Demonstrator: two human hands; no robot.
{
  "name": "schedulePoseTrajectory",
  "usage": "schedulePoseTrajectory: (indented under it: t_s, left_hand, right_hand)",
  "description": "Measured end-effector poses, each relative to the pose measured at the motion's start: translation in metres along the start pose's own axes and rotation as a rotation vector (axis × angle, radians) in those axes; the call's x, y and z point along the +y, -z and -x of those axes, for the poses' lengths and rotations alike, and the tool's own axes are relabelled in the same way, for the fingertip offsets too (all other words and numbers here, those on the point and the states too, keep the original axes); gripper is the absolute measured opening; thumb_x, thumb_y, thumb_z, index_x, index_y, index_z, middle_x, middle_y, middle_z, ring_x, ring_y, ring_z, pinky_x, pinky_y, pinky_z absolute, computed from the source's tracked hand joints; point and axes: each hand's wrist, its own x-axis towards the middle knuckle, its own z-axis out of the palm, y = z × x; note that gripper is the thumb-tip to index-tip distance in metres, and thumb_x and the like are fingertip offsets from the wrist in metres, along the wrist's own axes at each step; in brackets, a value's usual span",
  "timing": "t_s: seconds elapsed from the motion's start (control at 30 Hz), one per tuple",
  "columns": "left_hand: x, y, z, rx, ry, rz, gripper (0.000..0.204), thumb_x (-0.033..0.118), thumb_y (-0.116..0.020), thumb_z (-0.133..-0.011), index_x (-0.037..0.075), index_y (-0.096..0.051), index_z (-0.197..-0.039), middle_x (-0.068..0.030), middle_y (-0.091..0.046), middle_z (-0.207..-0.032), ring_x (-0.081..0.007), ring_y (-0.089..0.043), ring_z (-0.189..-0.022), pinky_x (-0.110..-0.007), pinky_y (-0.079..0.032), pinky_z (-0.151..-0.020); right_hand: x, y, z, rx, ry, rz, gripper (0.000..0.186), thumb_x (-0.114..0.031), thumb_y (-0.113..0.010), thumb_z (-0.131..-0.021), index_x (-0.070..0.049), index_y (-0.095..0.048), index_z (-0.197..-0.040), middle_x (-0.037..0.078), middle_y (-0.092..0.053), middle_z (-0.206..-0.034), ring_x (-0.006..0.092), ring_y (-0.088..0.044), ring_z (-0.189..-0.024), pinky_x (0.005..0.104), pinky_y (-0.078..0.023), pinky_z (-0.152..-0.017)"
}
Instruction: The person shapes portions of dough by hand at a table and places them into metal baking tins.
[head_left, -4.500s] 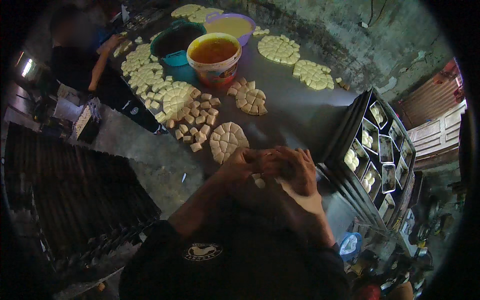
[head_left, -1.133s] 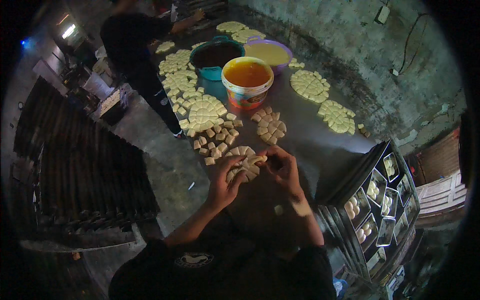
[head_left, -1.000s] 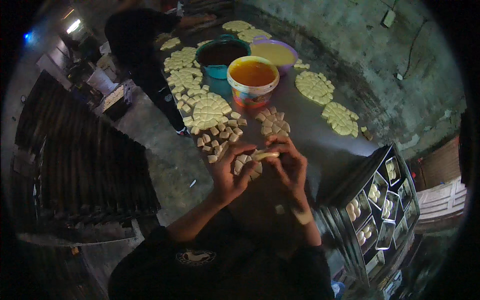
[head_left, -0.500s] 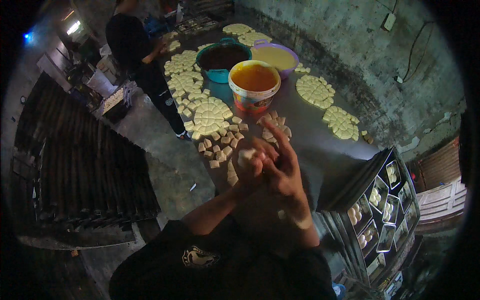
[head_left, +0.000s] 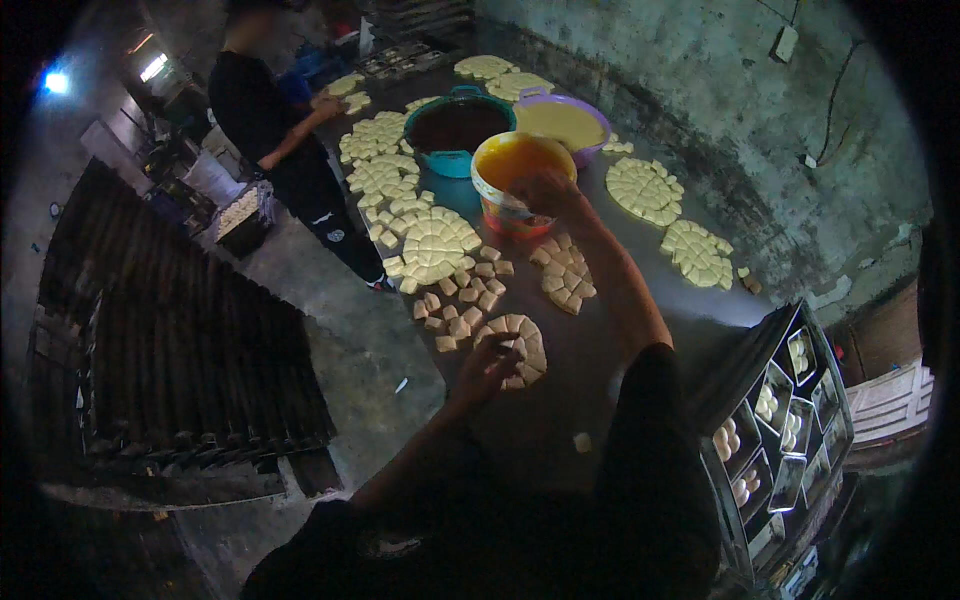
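Observation:
My left hand (head_left: pixel 484 368), its fingers curled, is at the near edge of a round of brownish dough (head_left: pixel 529 345) cut into pieces. What its fingers close on, if anything, is hidden from me. My right hand (head_left: pixel 543 190) reaches over the near rim of a white and red bucket (head_left: pixel 508 217) holding an orange-yellow filling (head_left: pixel 520 153). The fingers of that hand are dark and partly out of sight inside the bucket. Between the two hands lies another cut brownish dough sheet (head_left: pixel 564 276). Loose dough pieces (head_left: pixel 468 300) are scattered left of it.
Behind the bucket stand a teal basin (head_left: pixel 445 163) of dark filling and a purple basin (head_left: pixel 595 150) of pale yellow filling. Cut pale dough rounds (head_left: pixel 432 245) line both table sides. A co-worker (head_left: pixel 262 120) stands at far left. A rack of tins (head_left: pixel 770 440) is at right.
My hands were together over the near table, with a pale lump at the left one. They have parted: the right moved forward to the bucket, the left down to the brownish dough round.

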Motion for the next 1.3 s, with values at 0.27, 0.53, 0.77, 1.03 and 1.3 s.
schedulePoseTrajectory:
  t_s: [0.27, 0.53, 0.77, 1.03, 1.3]
  left_hand:
    - [-0.029, 0.031, 0.02, 0.116, 0.046, 0.179, 0.036, 0.024, -0.062, -0.101, 0.01, -0.055, -0.133, -0.0061, -0.063, -0.107, -0.0148, -0.061, -0.098, -0.029, -0.05, -0.083]
    - [-0.045, 0.037, 0.004, 0.086, -0.439, -0.622, 0.038, 0.029, -0.056, -0.104, 0.007, -0.058, -0.134, -0.0067, -0.064, -0.113, -0.0141, -0.061, -0.099, -0.03, -0.051, -0.087]
    - [0.086, -0.019, 0.033, -0.079, -0.227, 0.363, 0.042, 0.035, -0.05, -0.106, 0.004, -0.057, -0.134, -0.0048, -0.063, -0.121, -0.0138, -0.061, -0.111, -0.032, -0.051, -0.094]
    - [0.102, -0.066, 0.054, -0.278, 0.248, 0.849, 0.04, 0.04, -0.049, -0.105, 0.007, -0.059, -0.127, -0.0056, -0.064, -0.121, -0.0184, -0.061, -0.114, -0.036, -0.047, -0.103]
    - [0.118, -0.085, 0.066, -0.369, 0.064, 0.647, 0.04, 0.022, -0.064, -0.097, 0.003, -0.058, -0.132, -0.0065, -0.062, -0.128, -0.0168, -0.058, -0.121, -0.032, -0.047, -0.104]
  right_hand:
    - [0.012, -0.001, -0.02, -0.1, 0.012, -0.076, 0.03, -0.02, -0.051, -0.099, -0.01, -0.065, -0.124, 0.013, -0.072, -0.1, 0.0298, -0.07, -0.088, 0.0428, -0.055, -0.078]
    - [0.018, -0.008, 0.007, 0.148, -0.225, -0.639, 0.032, -0.013, -0.052, -0.099, -0.005, -0.064, -0.128, 0.009, -0.071, -0.109, 0.0219, -0.068, -0.102, 0.0361, -0.052, -0.09]
    - [-0.212, 0.166, 0.191, 0.484, -0.61, -1.952, 0.034, -0.014, -0.06, -0.1, 0.002, -0.056, -0.13, 0.009, -0.066, -0.115, 0.0146, -0.063, -0.103, 0.0295, -0.053, -0.088]
    - [-0.252, 0.16, 0.279, 0.702, -0.598, -1.562, 0.03, -0.011, -0.06, -0.101, 0.001, -0.055, -0.128, 0.007, -0.066, -0.111, 0.0094, -0.06, -0.095, 0.0254, -0.049, -0.083]
    - [-0.257, 0.198, 0.308, 0.543, -0.607, -0.954, 0.057, 0.005, -0.073, -0.08, -0.002, -0.059, -0.135, 0.015, -0.059, -0.133, 0.0212, -0.059, -0.123, 0.032, -0.052, -0.095]
